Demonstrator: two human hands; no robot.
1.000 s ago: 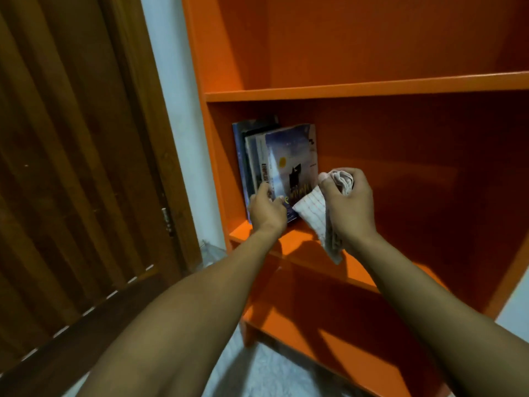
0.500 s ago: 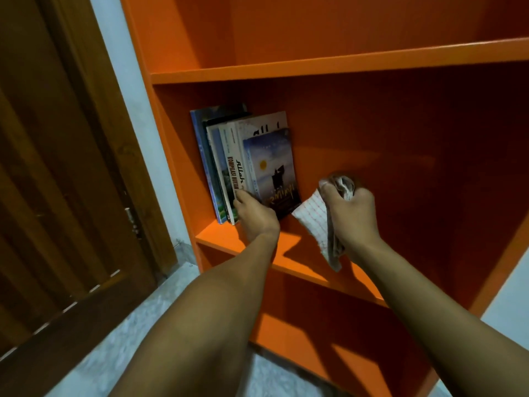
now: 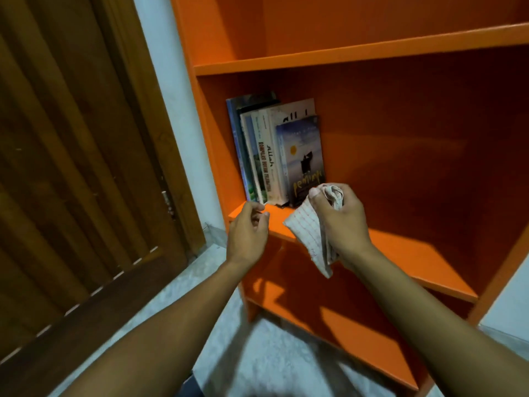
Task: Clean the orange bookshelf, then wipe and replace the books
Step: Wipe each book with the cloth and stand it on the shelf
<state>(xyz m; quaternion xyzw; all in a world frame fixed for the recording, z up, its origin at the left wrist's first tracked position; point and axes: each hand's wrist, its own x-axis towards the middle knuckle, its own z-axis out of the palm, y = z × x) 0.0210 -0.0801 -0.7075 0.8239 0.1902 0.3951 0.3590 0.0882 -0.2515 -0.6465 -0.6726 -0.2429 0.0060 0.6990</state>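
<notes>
1. Orange bookshelf (image 3: 429, 247): the books (image 3: 274, 156) stand upright at the far left of the middle shelf, against the side panel.
2. Front book, dark cover with a sun and a figure, faces outward.
3. Right hand (image 3: 342, 222): grip curled round a bunched checked cloth (image 3: 310, 234); cloth end hangs past the shelf's front edge, just beside the front book.
4. Left hand (image 3: 247, 233): at the shelf's front edge below the books, fingers loosely curled, holding nothing.
5. Wooden door (image 3: 71, 156) to the left.
</notes>
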